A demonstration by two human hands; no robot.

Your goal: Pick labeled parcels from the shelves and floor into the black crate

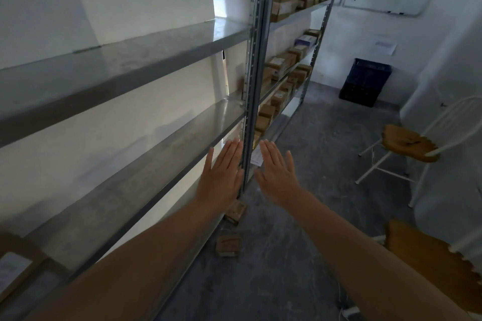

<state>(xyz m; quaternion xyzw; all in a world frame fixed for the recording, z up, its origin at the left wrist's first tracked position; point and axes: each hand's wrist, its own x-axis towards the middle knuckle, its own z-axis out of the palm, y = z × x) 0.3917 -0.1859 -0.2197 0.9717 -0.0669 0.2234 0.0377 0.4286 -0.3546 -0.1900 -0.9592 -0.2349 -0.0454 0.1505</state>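
Reaching forward, both hands flat, left hand (223,173), right hand (277,173)

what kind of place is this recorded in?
Probably a small stockroom or parcel storeroom. Metal shelving racks run along the left wall. The far bays hold rows of labelled cardboard parcels. A black crate stands on the grey floor by the far wall.
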